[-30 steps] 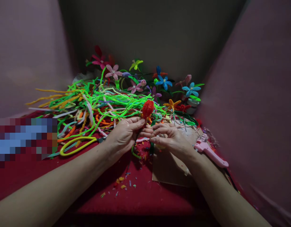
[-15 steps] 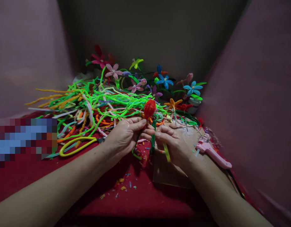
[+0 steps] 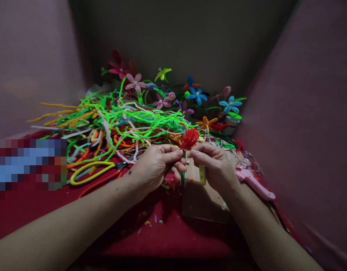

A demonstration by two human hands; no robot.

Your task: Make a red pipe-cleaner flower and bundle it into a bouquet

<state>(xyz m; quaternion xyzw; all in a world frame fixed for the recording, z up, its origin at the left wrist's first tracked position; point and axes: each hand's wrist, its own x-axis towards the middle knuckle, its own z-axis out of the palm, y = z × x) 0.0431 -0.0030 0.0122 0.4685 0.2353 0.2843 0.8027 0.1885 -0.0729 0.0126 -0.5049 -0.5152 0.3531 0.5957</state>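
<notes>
My left hand [image 3: 159, 165] is closed, with thumb and forefinger pinching the base of a red fuzzy flower bud [image 3: 190, 139]. The bud tilts up to the right. Close to its right side is my right hand [image 3: 215, 162], fingers bent and thumb against forefinger. A short yellow strip [image 3: 202, 175] sticks out below those fingers and seems held in the palm. Between the hands hangs a dark green fuzzy strip [image 3: 182, 175], mostly hidden by the left fingers. Whether the right fingertips touch the bud I cannot tell.
A heap of coloured pipe cleaners [image 3: 150, 122] lies behind my hands. Finished fuzzy flowers [image 3: 197, 96] stand at the back. Cutters with yellow and red loop handles [image 3: 91, 171] lie left, a pink glue gun [image 3: 256, 184] right. A brown board [image 3: 203, 205] and scraps lie on red cloth.
The red bud has tipped from upright to a rightward slant and moved slightly right and down. My right hand has come up beside it, its fingertips now off the green strip.
</notes>
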